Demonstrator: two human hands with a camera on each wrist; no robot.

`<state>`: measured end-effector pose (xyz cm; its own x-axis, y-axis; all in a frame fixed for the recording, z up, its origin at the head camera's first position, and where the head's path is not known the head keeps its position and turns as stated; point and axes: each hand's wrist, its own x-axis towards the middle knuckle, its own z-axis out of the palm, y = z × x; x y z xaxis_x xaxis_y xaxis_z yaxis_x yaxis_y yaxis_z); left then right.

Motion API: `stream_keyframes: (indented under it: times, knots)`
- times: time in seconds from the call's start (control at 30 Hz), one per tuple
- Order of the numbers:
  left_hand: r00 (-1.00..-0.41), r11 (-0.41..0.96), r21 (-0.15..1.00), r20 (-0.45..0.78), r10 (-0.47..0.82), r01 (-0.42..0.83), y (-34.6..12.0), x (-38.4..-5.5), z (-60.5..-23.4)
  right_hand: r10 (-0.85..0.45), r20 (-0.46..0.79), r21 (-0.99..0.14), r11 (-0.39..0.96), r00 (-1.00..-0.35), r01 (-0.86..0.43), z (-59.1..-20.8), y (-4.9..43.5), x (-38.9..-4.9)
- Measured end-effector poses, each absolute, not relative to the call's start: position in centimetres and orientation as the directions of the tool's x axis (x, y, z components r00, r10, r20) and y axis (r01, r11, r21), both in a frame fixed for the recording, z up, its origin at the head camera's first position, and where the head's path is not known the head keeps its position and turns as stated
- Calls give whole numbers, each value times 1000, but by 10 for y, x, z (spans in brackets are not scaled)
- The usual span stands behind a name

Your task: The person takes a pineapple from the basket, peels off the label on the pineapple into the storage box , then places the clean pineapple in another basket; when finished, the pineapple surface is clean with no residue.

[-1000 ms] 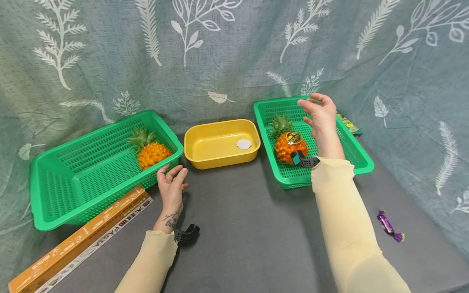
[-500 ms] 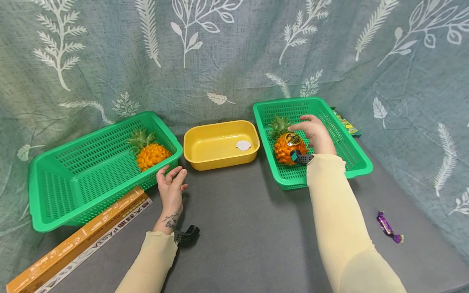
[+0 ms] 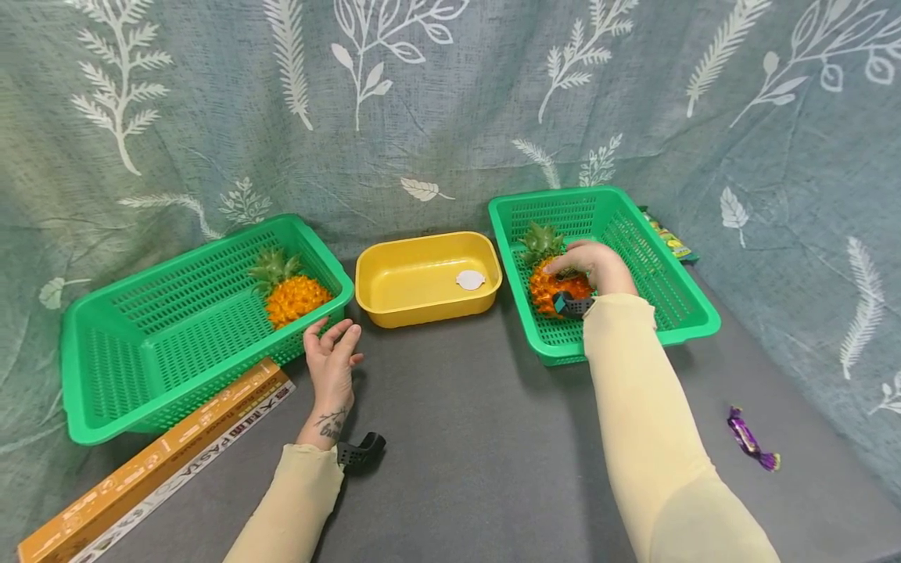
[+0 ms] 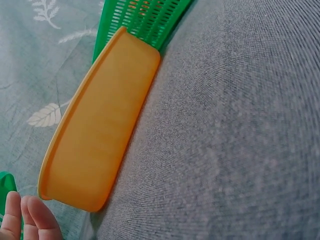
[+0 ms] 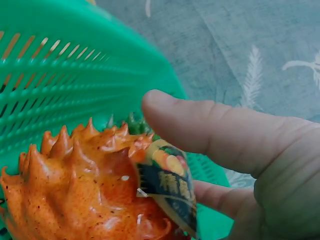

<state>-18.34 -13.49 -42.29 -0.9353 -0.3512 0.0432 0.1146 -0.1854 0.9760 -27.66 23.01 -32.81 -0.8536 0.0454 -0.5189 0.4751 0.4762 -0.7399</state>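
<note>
My right hand point(image 3: 600, 264) is inside the right green basket point(image 3: 693, 322), over an orange pineapple point(image 3: 542, 293) with a leafy green crown. In the right wrist view the thumb is extended near the black-and-gold label point(image 5: 170, 182) on the pineapple's side. Another finger shows beyond the label, while the rest of that hand is out of sight. My left hand point(image 3: 331, 367) holds nothing. Its fingers are loosely bent beside the front corner of the left green basket point(image 3: 211, 367). A second pineapple point(image 3: 296, 301) lies in that basket.
Between the baskets sits a yellow tub point(image 3: 429, 313) with a white oval point(image 3: 470, 279) in it. A long orange pasta box point(image 3: 158, 461) lies along the left basket's front. A purple wrapped candy point(image 3: 749, 438) is at right, and a green packet point(image 3: 672, 238) lies behind the right basket.
My right hand has come down from above the right basket and moved left onto the pineapple, covering its label in the head view. The left hand has stayed in place.
</note>
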Motion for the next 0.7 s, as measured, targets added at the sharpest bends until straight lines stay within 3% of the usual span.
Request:
stream_keyframes:
  times: [0.27, 0.43, 0.7]
  knots:
    - [-935, -186, 977, 35, -354, 107, -136, -184, -423, 56, -571, -650, 578, -819, 493, -332, 229, -279]
    - [-935, -185, 977, 32, -352, 103, -137, -184, -422, 55, -625, -636, 542, -779, 549, -332, 228, -279]
    - [-938, -190, 976, 34, -344, 105, -137, -183, -422, 87, -556, -662, 555, -827, 504, -332, 228, -278]
